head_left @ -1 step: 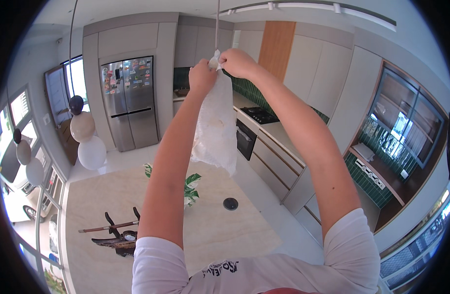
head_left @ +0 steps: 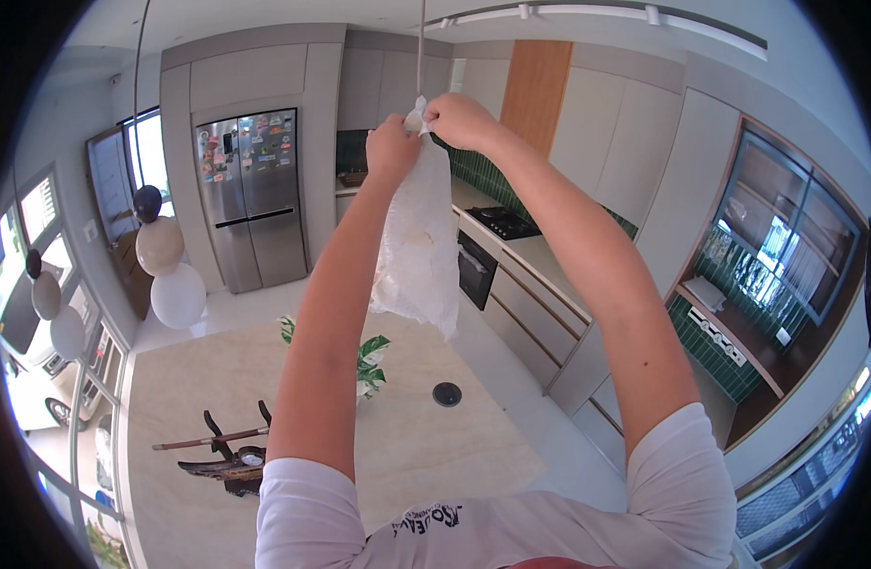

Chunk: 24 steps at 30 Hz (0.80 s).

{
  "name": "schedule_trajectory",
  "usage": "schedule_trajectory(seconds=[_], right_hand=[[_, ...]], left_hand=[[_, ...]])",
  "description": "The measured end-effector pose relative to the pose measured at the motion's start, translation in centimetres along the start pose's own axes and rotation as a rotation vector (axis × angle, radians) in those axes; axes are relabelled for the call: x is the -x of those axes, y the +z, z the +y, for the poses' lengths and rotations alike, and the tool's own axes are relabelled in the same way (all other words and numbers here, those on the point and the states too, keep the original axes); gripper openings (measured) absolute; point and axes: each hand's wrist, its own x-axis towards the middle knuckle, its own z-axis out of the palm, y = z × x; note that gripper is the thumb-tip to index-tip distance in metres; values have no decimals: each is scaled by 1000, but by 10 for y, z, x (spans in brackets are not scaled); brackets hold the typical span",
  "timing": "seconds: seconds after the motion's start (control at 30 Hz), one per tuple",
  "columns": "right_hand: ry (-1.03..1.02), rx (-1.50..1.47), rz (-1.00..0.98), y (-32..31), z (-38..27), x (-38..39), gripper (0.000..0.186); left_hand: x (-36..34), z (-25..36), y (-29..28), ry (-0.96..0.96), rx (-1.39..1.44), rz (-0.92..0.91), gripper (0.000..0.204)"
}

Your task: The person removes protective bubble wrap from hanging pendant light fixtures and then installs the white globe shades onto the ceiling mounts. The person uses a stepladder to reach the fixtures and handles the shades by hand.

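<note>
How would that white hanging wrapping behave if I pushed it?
The white wrapping would probably give softly, as its surface looks crinkled. Its filmy look suggests lightness, though any contents are hidden. It might sway, since it hangs below the left hand and right hand.

Toward six o'clock I can make out dark lettering (head_left: 434,519) across the chest of a pale shirt (head_left: 540,517); toward ten, the fridge magnets (head_left: 260,149) are too small to read.
</note>
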Motion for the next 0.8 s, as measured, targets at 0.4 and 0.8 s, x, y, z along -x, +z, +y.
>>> schedule_trajectory(seconds=[0.4,0.8], right_hand=[[111,47,-15,-22,-7,-30,19],[129,81,173,-13,1,-15,20]], left_hand=[[-4,14,3,120,-117,187,45],[1,20,-11,82,-8,238,17]])
